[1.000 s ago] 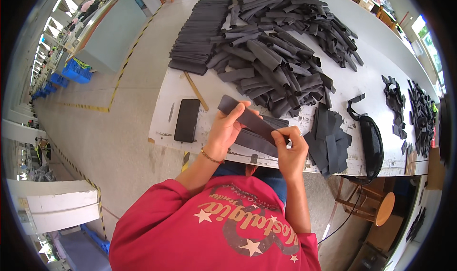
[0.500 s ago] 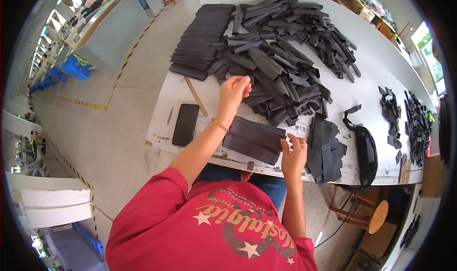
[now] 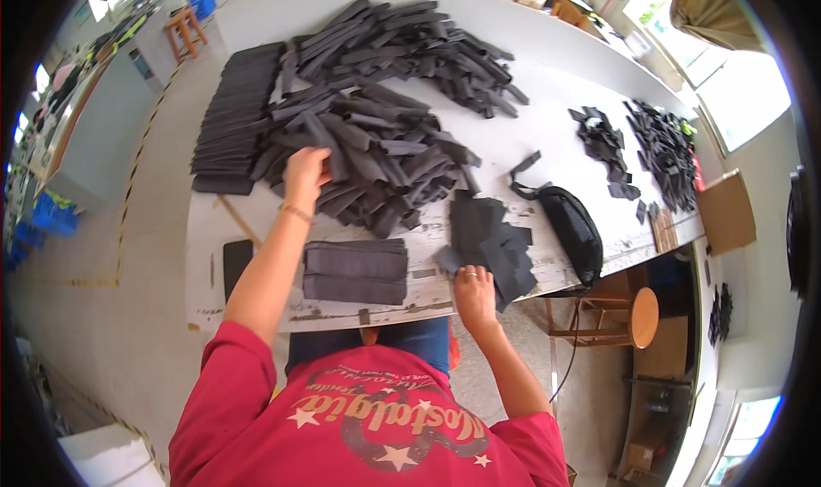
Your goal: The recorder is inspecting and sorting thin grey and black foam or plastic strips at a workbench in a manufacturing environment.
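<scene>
My left hand (image 3: 305,179) reaches into the near edge of a big heap of black folded fabric strips (image 3: 376,149); its fingers close on one strip (image 3: 323,142). On the right, my right hand (image 3: 475,295) is at the near side of a loose pile of flat dark fabric pieces (image 3: 490,235), fingertips pressed together on a small piece (image 3: 447,259) at the pile's left edge. Between my arms, near the table's front edge, lies a neat stack of black fabric pieces (image 3: 356,272), touched by neither hand.
A long row of stacked black pieces (image 3: 235,111) stands at the far left. A phone (image 3: 237,265) and a wooden stick (image 3: 239,220) lie left of my left forearm. Right of the flat pieces sits a black mesh pouch (image 3: 571,230). A wooden stool (image 3: 644,318) stands beside the table (image 3: 547,119).
The view has shifted right. My left hand has gone from above the heap's near edge onto a strip. My right hand has left the neat stack and moved right to the flat pieces.
</scene>
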`<action>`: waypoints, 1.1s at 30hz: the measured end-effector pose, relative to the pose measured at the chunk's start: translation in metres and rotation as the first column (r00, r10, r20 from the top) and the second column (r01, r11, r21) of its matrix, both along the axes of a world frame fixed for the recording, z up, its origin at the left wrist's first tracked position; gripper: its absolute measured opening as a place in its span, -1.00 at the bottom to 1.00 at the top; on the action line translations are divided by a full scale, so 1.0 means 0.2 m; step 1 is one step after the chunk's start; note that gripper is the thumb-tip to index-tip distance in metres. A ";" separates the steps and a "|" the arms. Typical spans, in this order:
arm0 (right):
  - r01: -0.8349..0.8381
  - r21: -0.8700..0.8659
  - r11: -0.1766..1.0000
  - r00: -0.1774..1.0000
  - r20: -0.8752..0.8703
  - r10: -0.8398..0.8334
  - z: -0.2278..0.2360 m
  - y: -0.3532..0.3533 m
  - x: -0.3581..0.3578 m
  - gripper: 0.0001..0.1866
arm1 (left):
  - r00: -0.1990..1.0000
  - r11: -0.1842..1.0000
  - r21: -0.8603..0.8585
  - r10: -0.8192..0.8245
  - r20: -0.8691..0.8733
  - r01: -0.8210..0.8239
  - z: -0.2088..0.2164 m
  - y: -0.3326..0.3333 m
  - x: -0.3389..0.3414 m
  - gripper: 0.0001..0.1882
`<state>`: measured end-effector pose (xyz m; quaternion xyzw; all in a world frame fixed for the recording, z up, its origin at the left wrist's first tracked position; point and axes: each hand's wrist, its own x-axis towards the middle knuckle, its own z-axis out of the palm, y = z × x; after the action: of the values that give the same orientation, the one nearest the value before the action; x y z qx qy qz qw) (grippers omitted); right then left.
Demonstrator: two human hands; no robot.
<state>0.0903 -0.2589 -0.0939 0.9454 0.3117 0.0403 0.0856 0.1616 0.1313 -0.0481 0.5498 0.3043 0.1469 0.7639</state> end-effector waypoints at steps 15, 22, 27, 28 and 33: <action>0.446 0.845 0.295 0.855 -0.500 0.138 0.47 0.31 -0.07 -0.77 | 0.910 0.918 -0.396 0.148 0.387 0.019 0.21 -0.20 -0.48 -0.76; -0.066 0.886 0.460 0.942 -0.097 0.321 0.55 0.52 -0.18 -0.72 | 0.929 0.788 -0.598 0.095 0.357 0.149 0.23 -0.22 -0.56 -0.83; -0.002 0.890 0.456 0.952 -0.138 0.273 0.59 0.53 -0.20 -0.59 | 0.924 0.775 -0.611 0.098 0.370 0.162 0.25 -0.24 -0.58 -0.89; -0.004 0.888 0.460 0.936 -0.158 0.314 0.60 0.52 -0.20 -0.56 | 0.926 0.749 -0.645 0.120 0.357 0.152 0.25 -0.24 -0.59 -0.91; 0.003 0.883 0.469 0.907 -0.200 0.370 0.62 0.50 -0.18 -0.59 | 0.902 0.791 -0.581 0.093 0.422 0.191 0.23 -0.25 -0.59 -0.87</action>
<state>0.0546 -0.1584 0.0294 0.8074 0.3599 0.0250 -0.4668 0.0446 0.0821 -0.0016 0.2357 0.1448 0.1376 0.9511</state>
